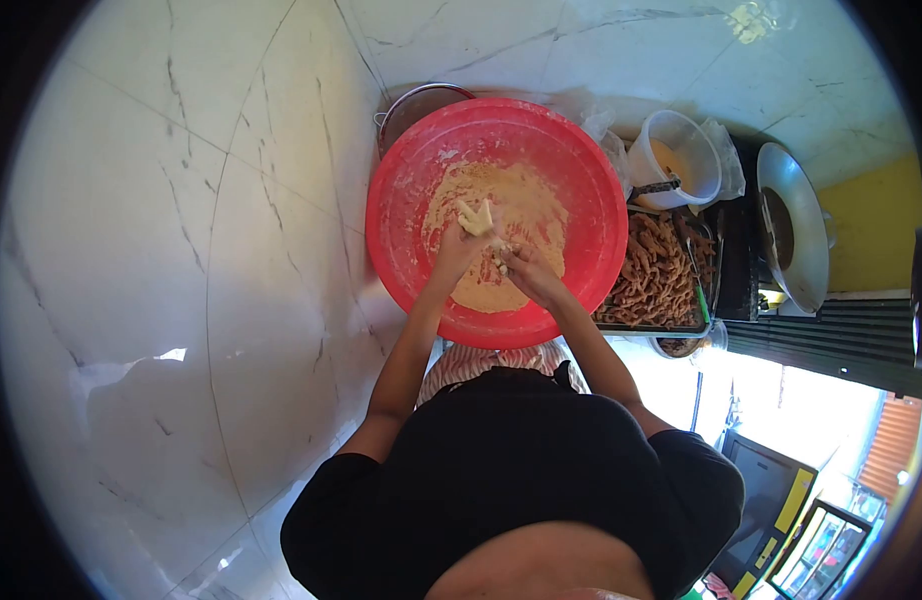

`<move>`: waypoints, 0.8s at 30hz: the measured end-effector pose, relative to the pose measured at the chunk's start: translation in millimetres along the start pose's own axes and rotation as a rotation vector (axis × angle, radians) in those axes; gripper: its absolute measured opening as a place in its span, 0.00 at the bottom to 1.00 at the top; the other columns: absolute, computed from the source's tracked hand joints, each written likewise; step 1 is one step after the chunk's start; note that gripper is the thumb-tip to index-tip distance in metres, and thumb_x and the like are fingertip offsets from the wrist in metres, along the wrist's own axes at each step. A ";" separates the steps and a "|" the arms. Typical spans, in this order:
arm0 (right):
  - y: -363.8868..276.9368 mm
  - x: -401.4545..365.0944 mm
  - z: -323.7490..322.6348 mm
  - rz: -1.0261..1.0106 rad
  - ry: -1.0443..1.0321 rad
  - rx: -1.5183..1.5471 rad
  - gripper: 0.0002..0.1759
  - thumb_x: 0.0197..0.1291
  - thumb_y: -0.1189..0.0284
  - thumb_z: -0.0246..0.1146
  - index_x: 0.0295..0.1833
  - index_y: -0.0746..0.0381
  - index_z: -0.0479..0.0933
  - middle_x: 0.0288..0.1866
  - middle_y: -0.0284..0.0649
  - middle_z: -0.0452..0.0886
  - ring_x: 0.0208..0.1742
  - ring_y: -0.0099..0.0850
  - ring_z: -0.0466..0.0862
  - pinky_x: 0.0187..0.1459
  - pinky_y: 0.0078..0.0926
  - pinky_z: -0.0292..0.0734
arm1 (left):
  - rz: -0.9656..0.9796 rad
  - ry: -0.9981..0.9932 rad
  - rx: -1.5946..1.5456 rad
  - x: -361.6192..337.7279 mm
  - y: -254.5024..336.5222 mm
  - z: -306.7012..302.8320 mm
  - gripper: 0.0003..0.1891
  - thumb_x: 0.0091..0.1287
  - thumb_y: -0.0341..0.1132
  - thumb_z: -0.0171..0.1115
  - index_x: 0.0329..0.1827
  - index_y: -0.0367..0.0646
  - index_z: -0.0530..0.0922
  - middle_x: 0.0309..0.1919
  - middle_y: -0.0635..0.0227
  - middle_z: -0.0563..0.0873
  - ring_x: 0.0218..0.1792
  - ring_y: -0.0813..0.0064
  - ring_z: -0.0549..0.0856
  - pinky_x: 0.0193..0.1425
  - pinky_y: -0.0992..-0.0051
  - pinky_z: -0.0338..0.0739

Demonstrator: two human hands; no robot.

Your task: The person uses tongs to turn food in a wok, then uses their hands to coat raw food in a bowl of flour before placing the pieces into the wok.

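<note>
Over a wide red basin (401, 220), my left hand (459, 246) is closed on a pale floured piece (475, 217). The piece has pronged ends and looks like a chicken foot. My right hand (529, 270) is beside it, lower and to the right, with curled fingers and whitish clumps at the fingertips. Whether those fingers grip anything is too small to tell. Loose yellowish flour (521, 195) covers much of the basin's bottom beneath both hands, with streaks of red showing through.
Right of the basin is a tray (703, 325) heaped with brown fried pieces (649, 270) and tongs. Behind it stands a white bucket (716, 170) holding yellowish contents. A large metal wok (806, 240) is farther right. Marbled tile wall (281, 200) borders the left.
</note>
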State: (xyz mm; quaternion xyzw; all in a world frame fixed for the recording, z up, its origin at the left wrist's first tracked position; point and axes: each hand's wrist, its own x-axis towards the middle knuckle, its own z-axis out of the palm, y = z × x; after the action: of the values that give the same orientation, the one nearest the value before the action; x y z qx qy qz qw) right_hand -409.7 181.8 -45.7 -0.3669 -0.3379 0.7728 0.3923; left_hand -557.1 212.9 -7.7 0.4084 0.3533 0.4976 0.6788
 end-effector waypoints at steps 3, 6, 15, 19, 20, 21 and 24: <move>-8.7 -6.0 7.1 -0.043 0.027 0.049 0.14 0.60 0.67 0.50 0.45 0.65 0.69 0.36 0.32 0.72 0.36 0.19 0.71 0.37 0.18 0.66 | 0.007 -0.091 0.048 1.4 -4.6 -1.3 0.21 0.58 0.28 0.56 0.54 0.34 0.63 0.46 0.60 0.76 0.48 0.73 0.75 0.49 0.79 0.71; -9.3 -8.8 6.6 -0.058 0.029 0.112 0.14 0.60 0.66 0.49 0.45 0.66 0.69 0.37 0.33 0.72 0.38 0.19 0.71 0.39 0.18 0.66 | -0.030 -0.082 0.090 -0.9 -1.9 2.9 0.21 0.57 0.26 0.56 0.54 0.34 0.63 0.48 0.61 0.75 0.48 0.75 0.74 0.50 0.79 0.70; -1.9 -11.4 2.2 -0.021 0.025 0.231 0.12 0.59 0.67 0.51 0.42 0.65 0.69 0.35 0.33 0.73 0.36 0.20 0.73 0.37 0.18 0.69 | -0.012 -0.075 0.075 -6.6 -16.9 -3.7 0.17 0.61 0.30 0.52 0.52 0.34 0.65 0.45 0.64 0.75 0.47 0.79 0.74 0.52 0.81 0.66; -8.1 -16.4 4.1 -0.019 0.031 0.207 0.11 0.59 0.68 0.52 0.41 0.64 0.69 0.32 0.33 0.74 0.34 0.20 0.74 0.37 0.17 0.69 | 0.012 0.036 -0.058 -9.3 -8.8 9.1 0.16 0.61 0.32 0.53 0.50 0.34 0.67 0.45 0.63 0.76 0.47 0.78 0.74 0.51 0.80 0.67; -9.5 -17.8 5.0 -0.020 0.033 0.207 0.11 0.59 0.68 0.52 0.41 0.64 0.69 0.32 0.33 0.74 0.34 0.20 0.74 0.37 0.17 0.69 | 0.010 0.034 -0.059 -10.0 -7.1 9.8 0.16 0.61 0.32 0.53 0.50 0.34 0.67 0.45 0.63 0.76 0.47 0.78 0.74 0.51 0.80 0.67; -10.4 -19.2 5.6 -0.006 0.041 0.211 0.11 0.59 0.68 0.51 0.41 0.64 0.69 0.33 0.33 0.74 0.34 0.20 0.74 0.37 0.18 0.69 | 0.012 0.031 -0.042 -10.6 -6.0 9.8 0.16 0.61 0.32 0.53 0.50 0.34 0.66 0.47 0.61 0.75 0.47 0.78 0.74 0.51 0.80 0.66; -9.4 -20.7 4.5 -0.005 0.061 0.241 0.12 0.59 0.68 0.51 0.42 0.65 0.69 0.34 0.33 0.74 0.35 0.20 0.74 0.36 0.18 0.69 | 0.016 0.030 -0.040 -11.1 -6.0 14.2 0.17 0.61 0.31 0.53 0.51 0.34 0.66 0.48 0.61 0.74 0.47 0.78 0.74 0.51 0.80 0.66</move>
State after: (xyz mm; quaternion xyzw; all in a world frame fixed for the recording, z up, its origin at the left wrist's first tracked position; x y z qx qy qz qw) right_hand -401.3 167.4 -29.6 -0.3395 -0.2314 0.7953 0.4457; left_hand -545.0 198.2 -6.4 0.3899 0.3500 0.5163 0.6775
